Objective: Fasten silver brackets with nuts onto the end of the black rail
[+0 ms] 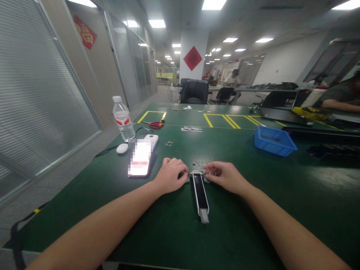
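On the green table lies a long, narrow device (200,193) with a black face and a white frame, a silver tab (204,216) sticking out at its near end. A thin metal crosspiece (196,173) spans its far end. My left hand (172,175) is closed, thumb and fingers pinching the crosspiece's left end. From the other side, my right hand (223,175) pinches around its right end; the fingertips partly hide what they grip. Just beyond the crosspiece lies a small dark nut-like ring (194,163).
Left of the hands stand a lit phone (141,157), a white oval object (122,148) and a water bottle (123,120). Red-handled scissors (156,125) and small metal parts (168,143) lie farther back. A blue bin (274,141) sits right; a person's arm (341,105) shows beyond.
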The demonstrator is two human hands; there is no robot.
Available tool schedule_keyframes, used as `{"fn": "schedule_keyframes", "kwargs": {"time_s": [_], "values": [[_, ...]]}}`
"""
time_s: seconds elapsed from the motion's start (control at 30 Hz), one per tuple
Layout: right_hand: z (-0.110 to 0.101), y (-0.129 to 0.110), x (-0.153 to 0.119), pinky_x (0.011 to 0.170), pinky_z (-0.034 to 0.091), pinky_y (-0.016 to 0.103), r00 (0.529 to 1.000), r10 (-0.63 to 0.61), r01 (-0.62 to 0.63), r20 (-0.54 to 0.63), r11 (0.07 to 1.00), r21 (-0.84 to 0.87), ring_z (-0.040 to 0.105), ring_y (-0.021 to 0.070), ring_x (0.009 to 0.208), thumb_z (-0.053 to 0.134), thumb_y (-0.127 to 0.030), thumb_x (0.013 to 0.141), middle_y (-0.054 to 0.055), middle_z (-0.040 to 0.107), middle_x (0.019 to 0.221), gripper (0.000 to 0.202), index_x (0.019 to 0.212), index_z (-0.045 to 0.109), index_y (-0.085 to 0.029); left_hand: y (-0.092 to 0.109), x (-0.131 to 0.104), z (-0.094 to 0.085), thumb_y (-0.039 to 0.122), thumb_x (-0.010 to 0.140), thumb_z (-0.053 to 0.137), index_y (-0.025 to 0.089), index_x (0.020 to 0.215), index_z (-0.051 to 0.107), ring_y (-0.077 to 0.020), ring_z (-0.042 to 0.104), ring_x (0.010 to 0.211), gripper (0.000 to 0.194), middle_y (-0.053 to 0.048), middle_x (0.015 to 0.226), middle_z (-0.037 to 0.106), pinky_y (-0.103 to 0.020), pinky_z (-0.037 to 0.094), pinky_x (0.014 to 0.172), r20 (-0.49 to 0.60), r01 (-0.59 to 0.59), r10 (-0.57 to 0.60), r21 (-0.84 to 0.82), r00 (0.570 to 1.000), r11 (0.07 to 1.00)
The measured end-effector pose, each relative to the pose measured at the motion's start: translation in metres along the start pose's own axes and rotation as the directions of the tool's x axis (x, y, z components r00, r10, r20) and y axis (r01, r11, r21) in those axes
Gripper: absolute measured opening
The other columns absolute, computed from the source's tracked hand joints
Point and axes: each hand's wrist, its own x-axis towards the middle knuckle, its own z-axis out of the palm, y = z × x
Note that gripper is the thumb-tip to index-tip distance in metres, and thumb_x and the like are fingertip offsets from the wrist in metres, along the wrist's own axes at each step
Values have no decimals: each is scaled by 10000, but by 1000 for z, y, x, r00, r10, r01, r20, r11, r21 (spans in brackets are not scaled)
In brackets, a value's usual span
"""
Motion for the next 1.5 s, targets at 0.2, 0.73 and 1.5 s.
{"fn": "schedule_keyframes", "kwargs": {"time_s": [0.2,0.73,1.5], "values": [[0,1,-1,562,448,232,1000,-3,3,-2,1000,1,540,103,568,610,-247,755,-9,619,663,185,915,673,-178,-1,0,1,228,827,474,202,832,616,-179,516,862,145,-7,849,613,-346,272,780,-12,-6,6,-3,1000,1000],[-2,-1,-1,568,451,226,999,-46,47,20,999,-22,531,96,573,568,-197,765,7,628,733,178,915,660,-175,-1,0,1,226,830,471,197,824,618,-183,514,854,150,-12,840,614,-346,270,780,-12,-11,11,-16,1000,1000],[-2,-1,-1,592,447,242,999,-44,45,19,998,-42,555,115,627,550,-177,787,22,664,807,244,1010,647,-185,-3,0,4,231,834,480,198,831,617,-172,509,861,141,-1,847,609,-339,262,777,-8,-12,12,-4,1000,1000]]}}
